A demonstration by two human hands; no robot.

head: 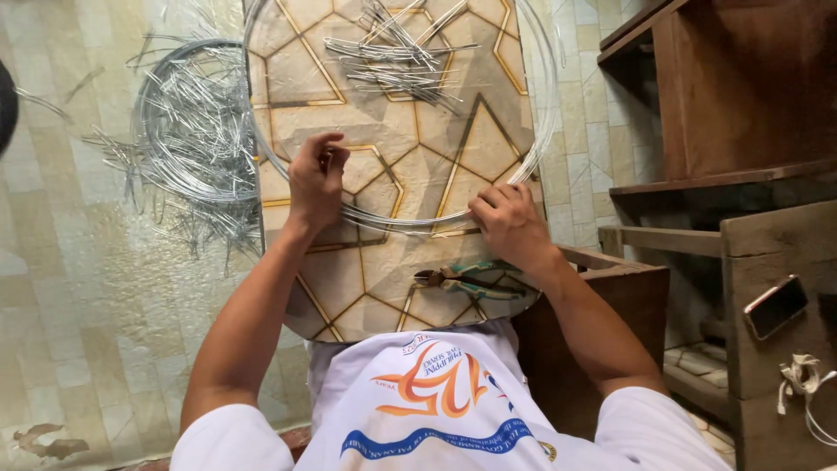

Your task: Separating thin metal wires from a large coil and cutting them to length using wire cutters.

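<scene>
While I leaned over the patterned board (384,174) on my lap, the head camera showed my left hand (316,179) pinched shut on the wire ring (540,131) at its left arc, fingertips curled around the strands. My right hand (510,222) was closed on the same ring at its lower right, near the board's edge. The ring overhung the board at left and right. Pliers (466,281) lay on the board just below my right wrist, near its lower edge. Cut wire pieces (397,57) sat inside the ring at the far side. A wire coil (187,131) lay on the tiled floor (78,288), which stretched out to my left; wooden shelving (732,96) stood on my right.
</scene>
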